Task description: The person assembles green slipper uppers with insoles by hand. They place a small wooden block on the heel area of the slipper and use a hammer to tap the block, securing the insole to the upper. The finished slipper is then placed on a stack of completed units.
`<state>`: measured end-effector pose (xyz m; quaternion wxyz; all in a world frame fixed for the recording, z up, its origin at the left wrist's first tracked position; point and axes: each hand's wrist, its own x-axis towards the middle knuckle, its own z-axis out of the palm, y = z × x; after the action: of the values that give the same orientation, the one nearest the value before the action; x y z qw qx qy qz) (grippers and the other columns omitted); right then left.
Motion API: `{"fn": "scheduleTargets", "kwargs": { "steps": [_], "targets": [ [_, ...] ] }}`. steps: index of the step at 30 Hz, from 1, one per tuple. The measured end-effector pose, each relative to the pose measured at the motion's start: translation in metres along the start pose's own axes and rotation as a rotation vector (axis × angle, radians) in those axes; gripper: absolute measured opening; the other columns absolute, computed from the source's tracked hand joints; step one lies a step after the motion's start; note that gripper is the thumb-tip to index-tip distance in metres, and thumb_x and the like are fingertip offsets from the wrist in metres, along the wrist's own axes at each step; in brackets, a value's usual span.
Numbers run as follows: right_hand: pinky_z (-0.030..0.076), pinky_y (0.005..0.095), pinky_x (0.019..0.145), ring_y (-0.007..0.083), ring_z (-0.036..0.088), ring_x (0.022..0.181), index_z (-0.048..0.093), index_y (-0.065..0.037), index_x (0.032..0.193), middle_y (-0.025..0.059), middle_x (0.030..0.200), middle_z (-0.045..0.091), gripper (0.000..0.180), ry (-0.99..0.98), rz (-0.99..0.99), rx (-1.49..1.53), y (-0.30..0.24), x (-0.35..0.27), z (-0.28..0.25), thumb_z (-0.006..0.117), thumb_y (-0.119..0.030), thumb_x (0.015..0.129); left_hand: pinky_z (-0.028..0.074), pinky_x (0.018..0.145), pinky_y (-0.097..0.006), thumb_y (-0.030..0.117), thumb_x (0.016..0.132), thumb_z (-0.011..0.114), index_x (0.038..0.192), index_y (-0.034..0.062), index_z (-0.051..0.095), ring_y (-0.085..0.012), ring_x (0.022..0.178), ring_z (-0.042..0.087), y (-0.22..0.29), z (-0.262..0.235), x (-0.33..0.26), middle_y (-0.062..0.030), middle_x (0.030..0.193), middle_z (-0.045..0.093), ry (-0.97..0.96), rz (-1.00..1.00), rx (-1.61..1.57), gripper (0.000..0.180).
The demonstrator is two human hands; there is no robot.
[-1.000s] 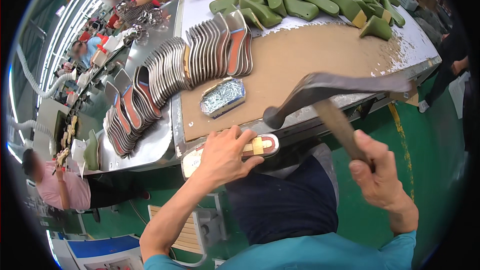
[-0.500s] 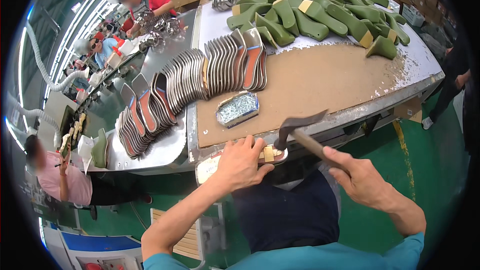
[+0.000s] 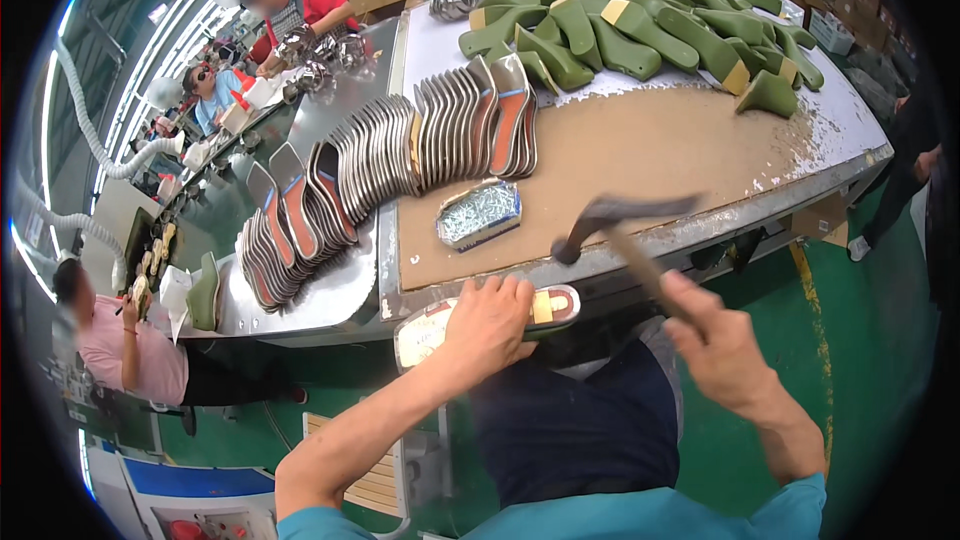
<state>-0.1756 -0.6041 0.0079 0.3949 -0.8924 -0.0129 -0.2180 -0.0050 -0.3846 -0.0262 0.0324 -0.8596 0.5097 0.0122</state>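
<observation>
- Cream-and-red, shoe-shaped form (image 3: 425, 332) is lying along the near edge of the brown-topped, metal-rimmed table (image 3: 640, 145), its long axis running left to right.
- My left hand (image 3: 492, 325), nearer, is half-curling over its middle, holding it.
- My right hand (image 3: 720, 345) is gripping a brown-handled, dark metal hammer (image 3: 635, 258) in a closed fist; I am seeing its head apart, near the form's right end.

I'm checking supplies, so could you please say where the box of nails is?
In the head view, the box of nails sits near centre, on the left part of the brown board, between the curved metal plates and the left hand.
</observation>
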Motion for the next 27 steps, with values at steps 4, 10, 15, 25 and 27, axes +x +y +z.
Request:
{"fn": "scheduleTargets", "kwargs": {
  "steps": [4, 10, 15, 25, 27],
  "targets": [
    [0.05, 0.0357, 0.084, 0.031, 0.063, 0.092, 0.049, 0.003, 0.127, 0.0201, 0.102, 0.063, 0.042, 0.43, -0.031, 0.265, 0.0, -0.032, -0.023, 0.061, -0.004, 0.088, 0.043, 0.076, -0.041, 0.039, 0.062, 0.081, 0.096, 0.0038, 0.048, -0.0276, 0.09, 0.057, -0.003, 0.002, 0.0, -0.0093, 0.089, 0.058, 0.013, -0.003, -0.017, 0.059],
    [0.054, 0.038, 0.076, 0.0336, 0.066, 0.09, 0.054, -0.009, 0.128, 0.0198, 0.101, 0.066, 0.045, -0.217, 0.213, 0.021, 0.003, -0.022, 0.014, 0.065, -0.006, 0.085, 0.043, 0.075, -0.04, 0.037, 0.061, 0.082, 0.094, 0.0042, 0.049, -0.0265, 0.09, 0.058, -0.002, -0.001, 0.003, -0.0092, 0.089, 0.058, 0.031, 0.018, 0.004, 0.057],
    [0.053, 0.0354, 0.084, 0.0342, 0.064, 0.102, 0.052, -0.001, 0.125, 0.0229, 0.108, 0.064, 0.043, 0.177, 0.04, 0.147, 0.008, -0.033, 0.016, 0.064, 0.001, 0.085, 0.045, 0.074, -0.039, 0.034, 0.06, 0.083, 0.092, 0.0041, 0.05, -0.0249, 0.089, 0.058, -0.002, 0.003, 0.0, -0.0086, 0.088, 0.057, 0.07, 0.011, 0.019, 0.055],
    [0.048, 0.0289, 0.058, 0.0111, 0.055, 0.063, 0.032, -0.009, 0.141, 0.0112, 0.088, 0.065, 0.052, 0.035, 0.568, 0.49, 0.013, -0.048, 0.031, 0.053, -0.005, 0.094, 0.042, 0.077, -0.04, 0.037, 0.061, 0.082, 0.094, 0.0031, 0.049, -0.0281, 0.09, 0.058, -0.001, 0.003, 0.0, -0.0107, 0.09, 0.058, 0.033, -0.016, -0.023, 0.058],
    [0.042, 0.0242, 0.05, 0.007, 0.047, 0.055, 0.03, -0.01, 0.142, 0.0035, 0.07, 0.054, 0.052, -0.081, 0.449, 0.414, 0.014, -0.047, 0.041, 0.051, -0.005, 0.095, 0.042, 0.077, -0.04, 0.037, 0.061, 0.082, 0.094, 0.0028, 0.05, -0.028, 0.09, 0.058, -0.001, 0.002, 0.002, -0.0108, 0.089, 0.058, 0.041, 0.005, -0.015, 0.057]
  ]
}}
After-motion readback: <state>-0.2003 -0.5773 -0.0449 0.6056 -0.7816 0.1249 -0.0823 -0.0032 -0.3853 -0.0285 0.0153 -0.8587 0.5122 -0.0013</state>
